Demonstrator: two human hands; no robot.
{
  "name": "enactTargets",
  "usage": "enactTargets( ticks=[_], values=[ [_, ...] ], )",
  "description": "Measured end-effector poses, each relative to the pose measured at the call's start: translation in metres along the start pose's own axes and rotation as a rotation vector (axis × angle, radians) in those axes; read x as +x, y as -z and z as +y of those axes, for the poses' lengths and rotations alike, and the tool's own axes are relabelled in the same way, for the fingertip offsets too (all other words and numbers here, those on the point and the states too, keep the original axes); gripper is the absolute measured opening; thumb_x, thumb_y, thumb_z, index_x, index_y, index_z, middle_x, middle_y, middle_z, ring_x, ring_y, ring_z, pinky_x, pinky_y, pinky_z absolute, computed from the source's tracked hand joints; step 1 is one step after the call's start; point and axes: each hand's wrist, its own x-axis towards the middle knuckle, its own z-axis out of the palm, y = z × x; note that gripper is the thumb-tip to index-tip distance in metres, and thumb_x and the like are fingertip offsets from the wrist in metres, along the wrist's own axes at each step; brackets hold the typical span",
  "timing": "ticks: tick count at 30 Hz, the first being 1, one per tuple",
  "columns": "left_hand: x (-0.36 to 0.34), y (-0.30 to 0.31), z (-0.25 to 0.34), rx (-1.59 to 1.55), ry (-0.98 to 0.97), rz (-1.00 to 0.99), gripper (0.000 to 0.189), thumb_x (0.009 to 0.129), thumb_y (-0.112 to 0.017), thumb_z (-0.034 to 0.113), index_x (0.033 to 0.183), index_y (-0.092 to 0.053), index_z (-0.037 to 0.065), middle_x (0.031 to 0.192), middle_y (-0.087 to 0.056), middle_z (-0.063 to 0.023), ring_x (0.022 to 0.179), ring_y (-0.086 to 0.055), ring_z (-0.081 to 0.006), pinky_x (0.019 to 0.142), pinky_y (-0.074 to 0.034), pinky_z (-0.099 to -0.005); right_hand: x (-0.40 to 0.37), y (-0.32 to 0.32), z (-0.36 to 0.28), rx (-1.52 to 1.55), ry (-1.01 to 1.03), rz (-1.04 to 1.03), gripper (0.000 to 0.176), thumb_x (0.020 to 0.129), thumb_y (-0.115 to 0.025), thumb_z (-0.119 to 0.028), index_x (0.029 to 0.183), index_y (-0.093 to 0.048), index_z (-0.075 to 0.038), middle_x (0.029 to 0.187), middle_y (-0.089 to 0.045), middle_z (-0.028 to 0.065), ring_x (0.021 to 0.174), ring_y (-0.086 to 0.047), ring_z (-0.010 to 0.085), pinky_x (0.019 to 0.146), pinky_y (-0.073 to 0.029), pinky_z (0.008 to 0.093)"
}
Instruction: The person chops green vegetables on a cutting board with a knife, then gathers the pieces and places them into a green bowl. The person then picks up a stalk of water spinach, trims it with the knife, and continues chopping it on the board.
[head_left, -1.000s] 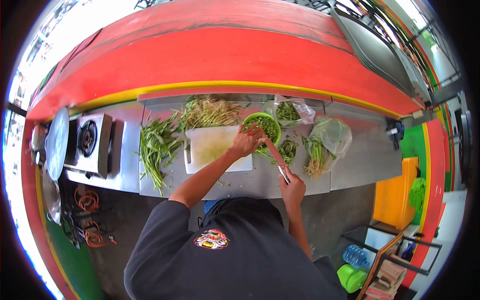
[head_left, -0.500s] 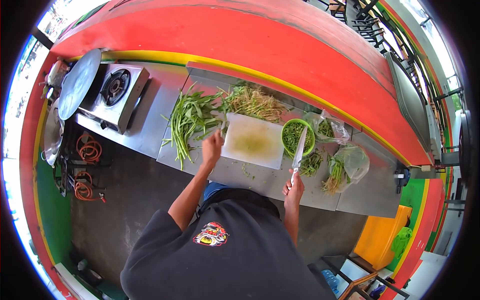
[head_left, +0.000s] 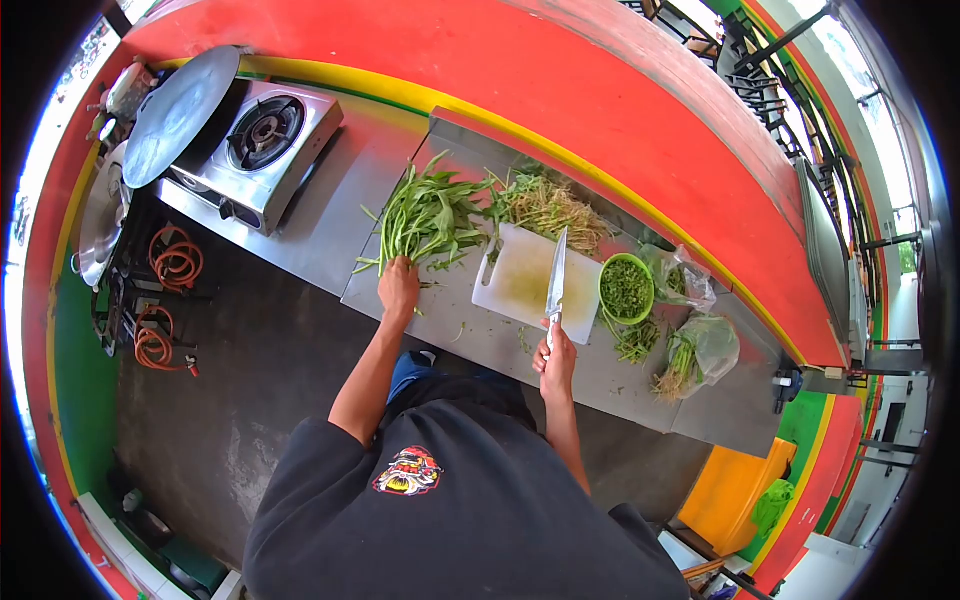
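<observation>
While the person leaned over the long stainless-steel counter (head_left: 470, 335), left hand (head_left: 399, 286): fingers curled shut on the stem ends of the bunch of long-stemmed leafy greens (head_left: 425, 212), at the counter's near edge.
Bunch: fanned out from the near edge toward the far edge, left of the board, leaves near the board's left end.
Right hand (head_left: 556, 360): clamped round the handle of the long steel kitchen knife (head_left: 556, 280), just off the near edge.
Knife: blade pointed away from the person, over the white rectangular plastic cutting board (head_left: 525, 285), right of its centre. Contact with the board: couldn't tell.
Board: mid-counter, yellowish stain in the middle.
Far edge: heap of pale stringy root trimmings (head_left: 550, 205), behind the board.
Right of board: round green plastic bowl (head_left: 627, 288) of chopped greens, just beside it; loose cut stems (head_left: 632, 340) nearer the person; clear plastic bags (head_left: 700, 340) of greens further right.
Left end: steel single-burner gas stove (head_left: 265, 135), round grey metal lid (head_left: 180, 110) beside it.
</observation>
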Motion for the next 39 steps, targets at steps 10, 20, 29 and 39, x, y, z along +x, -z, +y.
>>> enactTargets(
  ticks=[10,20,29,39],
  values=[
    [0.017,0.006,-0.015,-0.025,-0.125,-0.074,0.019,0.087,-0.068,0.025,0.09,-0.069,0.007,0.095,-0.068,-0.0126,0.085,-0.067,-0.0348,0.074,-0.051,-0.047,-0.014,-0.039,0.042,0.056,0.008,0.012,0.041,0.103,-0.054,-0.043,0.115,-0.062,-0.005,0.061,-0.036,-0.0055,0.044,-0.035,0.0041,0.04,-0.027,0.0221],
    [0.016,0.0,-0.023,0.132,-0.237,-0.118,0.024,0.085,-0.072,0.027,0.1,-0.065,0.01,0.099,-0.065,-0.007,0.091,-0.065,-0.028,0.08,-0.044,-0.0466,-0.026,-0.034,0.055,0.052,0.009,0.056,0.037,0.104,-0.052,-0.038,0.117,-0.062,-0.005,0.062,-0.037,-0.0051,0.044,-0.035,0.0043,0.04,-0.028,0.0213],
    [0.018,-0.005,-0.014,-0.031,-0.381,0.112,0.019,0.084,-0.069,0.016,0.096,-0.058,0.005,0.094,-0.063,-0.0131,0.087,-0.061,-0.0349,0.077,-0.046,-0.0456,-0.038,-0.019,0.062,0.082,0.018,0.145,0.037,0.103,-0.055,-0.04,0.112,-0.063,-0.005,0.061,-0.037,-0.0053,0.045,-0.035,0.0036,0.039,-0.027,0.0216],
    [0.046,0.06,0.028,-0.972,0.295,-0.416,0.026,0.091,-0.073,0.02,0.107,-0.064,0.001,0.087,-0.07,-0.004,0.068,-0.06,-0.0079,0.057,-0.044,-0.0217,-0.056,-0.007,0.071,0.108,0.01,0.205,0.036,0.104,-0.054,-0.037,0.117,-0.063,-0.005,0.062,-0.038,-0.0053,0.046,-0.036,0.0037,0.04,-0.027,0.0212]
  ],
)
